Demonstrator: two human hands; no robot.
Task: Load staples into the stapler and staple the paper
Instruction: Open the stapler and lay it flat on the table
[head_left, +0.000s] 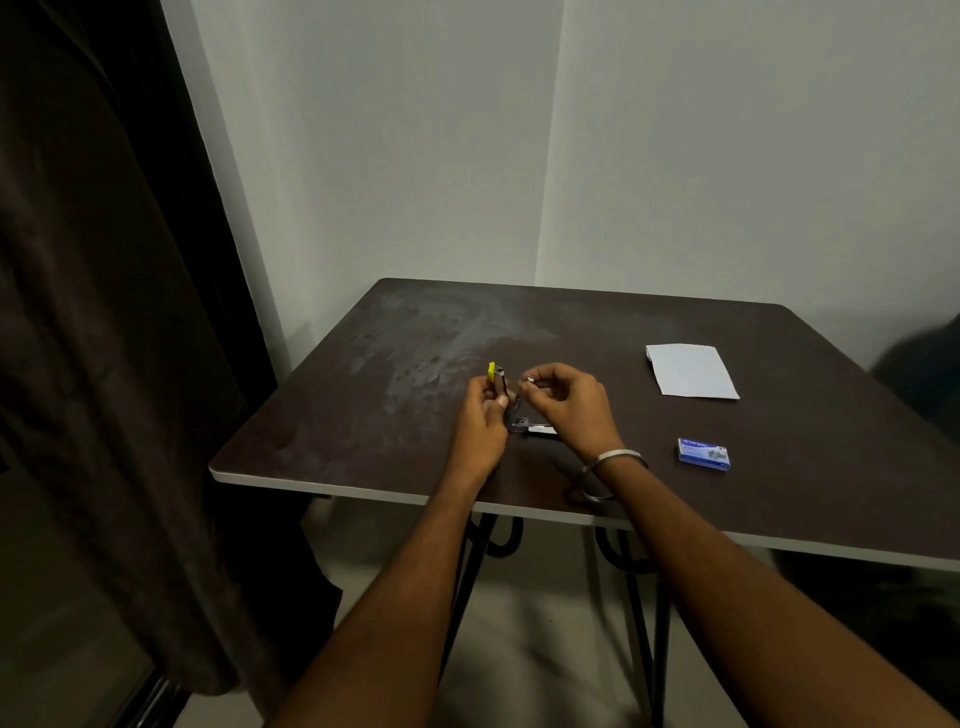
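Observation:
A small stapler (500, 383) with a yellow top stands swung open above the dark table (395, 415); its metal base (535, 428) rests on the tabletop. My left hand (480, 426) grips the raised yellow arm. My right hand (563, 402) pinches a small metal part (531, 379) of the stapler at its fingertips; whether this is a staple strip or the magazine is too small to tell. The white paper (691, 370) lies at the far right of the table. A blue staple box (704, 453) lies shut near my right wrist.
A dark curtain (104, 312) hangs at the left, close to the table's left corner. White walls stand behind the table. The table's front edge (519, 505) runs under my forearms. A metal bangle (618, 457) circles my right wrist.

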